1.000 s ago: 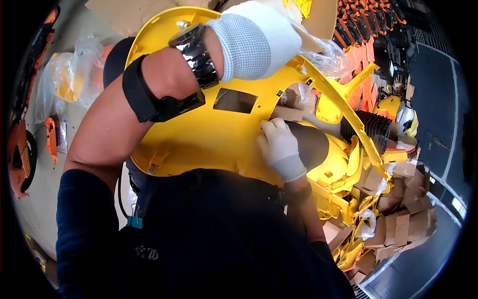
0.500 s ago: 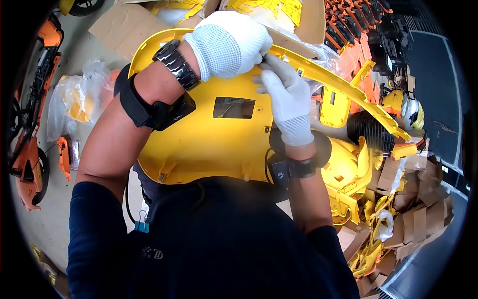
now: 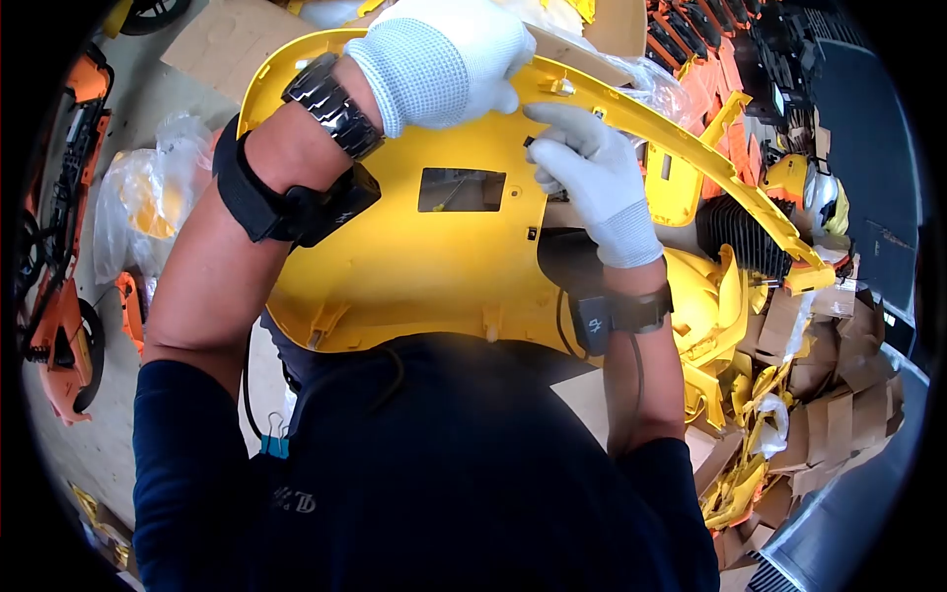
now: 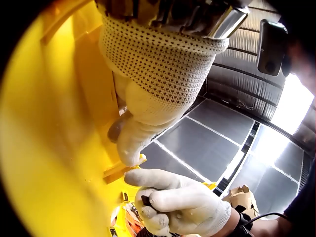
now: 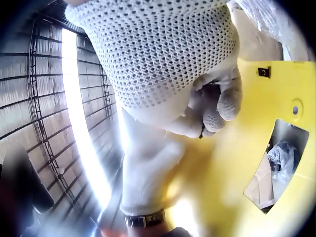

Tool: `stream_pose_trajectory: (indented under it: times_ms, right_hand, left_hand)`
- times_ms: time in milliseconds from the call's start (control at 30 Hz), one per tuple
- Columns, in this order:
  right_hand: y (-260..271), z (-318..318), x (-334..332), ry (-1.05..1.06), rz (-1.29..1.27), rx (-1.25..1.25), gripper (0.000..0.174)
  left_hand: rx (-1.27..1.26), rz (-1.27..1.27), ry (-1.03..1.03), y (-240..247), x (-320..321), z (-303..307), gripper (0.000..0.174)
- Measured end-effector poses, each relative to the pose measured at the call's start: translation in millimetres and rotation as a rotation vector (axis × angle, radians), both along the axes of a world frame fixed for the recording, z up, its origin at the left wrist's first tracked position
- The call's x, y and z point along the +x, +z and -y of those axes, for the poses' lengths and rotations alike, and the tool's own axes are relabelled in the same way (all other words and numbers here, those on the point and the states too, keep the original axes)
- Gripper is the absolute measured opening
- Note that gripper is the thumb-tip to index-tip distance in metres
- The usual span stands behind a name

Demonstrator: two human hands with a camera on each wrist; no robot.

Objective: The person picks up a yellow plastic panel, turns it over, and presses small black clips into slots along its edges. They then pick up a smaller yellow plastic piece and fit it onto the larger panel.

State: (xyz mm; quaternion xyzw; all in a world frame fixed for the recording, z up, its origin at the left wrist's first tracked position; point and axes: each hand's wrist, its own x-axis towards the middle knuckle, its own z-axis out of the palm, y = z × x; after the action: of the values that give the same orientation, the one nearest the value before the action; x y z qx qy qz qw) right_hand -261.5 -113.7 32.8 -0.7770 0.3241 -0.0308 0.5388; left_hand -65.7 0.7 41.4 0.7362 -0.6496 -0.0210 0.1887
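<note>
A large curved yellow plastic panel (image 3: 395, 266) with a rectangular cutout lies in front of my body. My left hand (image 3: 449, 64), in a white knit glove, grips the panel's far rim, fingers partly hidden beyond it. Slightly to the right, my gloved right hand (image 3: 592, 163) is raised over the panel's side edge. It pinches a small black clip (image 4: 145, 200) between thumb and curled fingers, and its index finger points toward the left hand in the left wrist view. Another black clip (image 3: 533, 234) sits on the panel edge beside the cutout.
Yellow molded parts (image 3: 705, 306) and torn cardboard (image 3: 838, 424) are piled at the right. A bagged yellow part (image 3: 148, 202) lies on the floor at the left, near an orange frame with wheels (image 3: 74, 326). A cardboard sheet (image 3: 232, 49) lies beyond the panel.
My right hand has risen from the panel's near side edge to the left hand, then drawn slightly right with a black clip in its fingers. The left hand has shifted slightly left along the rim.
</note>
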Motion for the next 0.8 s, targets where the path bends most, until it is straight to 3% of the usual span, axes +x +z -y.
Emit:
stream_pose_trajectory:
  times_ms: [67, 100, 200, 267, 333, 367, 400, 467, 567, 667, 800]
  right_hand:
    - [13.6, 13.7, -23.9, 0.167, -0.134, -0.108, 0.023]
    - [8.0, 17.3, -40.9, 0.213, -0.024, -0.212, 0.021]
    - [24.5, 11.3, -70.4, 0.209, -0.31, -0.22, 0.021]
    - [18.7, 3.4, -85.4, 0.301, -0.37, -0.366, 0.018]
    - [14.3, -8.3, -94.7, 0.24, -0.517, -0.273, 0.016]
    - [9.8, -10.4, -99.4, 0.373, -0.502, -0.397, 0.015]
    - [1.0, -12.7, -104.4, 0.398, -0.509, -0.356, 0.016]
    - [-6.4, -18.2, -106.0, 0.331, -0.582, -0.152, 0.015]
    - [-15.8, -18.5, -115.3, 0.292, -0.488, -0.109, 0.014]
    - [-30.6, -18.1, -131.2, 0.339, -0.368, -0.239, 0.012]
    - [-33.5, -19.7, -131.4, 0.317, -0.393, -0.221, 0.011]
  left_hand:
    - [-0.015, 0.005, 0.02, 2.6, -0.5, -0.8, 0.019]
    - [-0.055, -0.003, 0.012, 0.5, 0.0, -1.4, 0.018]
    - [-0.331, 0.014, -0.094, -13.8, 4.5, -2.0, 0.013]
    - [-0.332, -0.03, -0.101, -15.8, 4.9, -0.4, 0.019]
    - [-0.365, -0.014, -0.107, -18.5, 5.1, 0.0, 0.019]
    - [-0.391, -0.009, -0.111, -20.1, 5.1, -0.1, 0.019]
    - [-0.417, -0.003, -0.115, -21.5, 5.5, -0.1, 0.019]
    - [-0.414, 0.015, -0.111, -23.0, 5.3, 0.2, 0.02]
    - [-0.366, 0.027, -0.088, -22.4, 4.6, 0.6, 0.02]
    - [-0.389, -0.008, -0.092, -22.4, 5.2, -1.4, 0.02]
    - [-0.39, -0.027, -0.11, -22.5, 8.1, -1.7, 0.02]
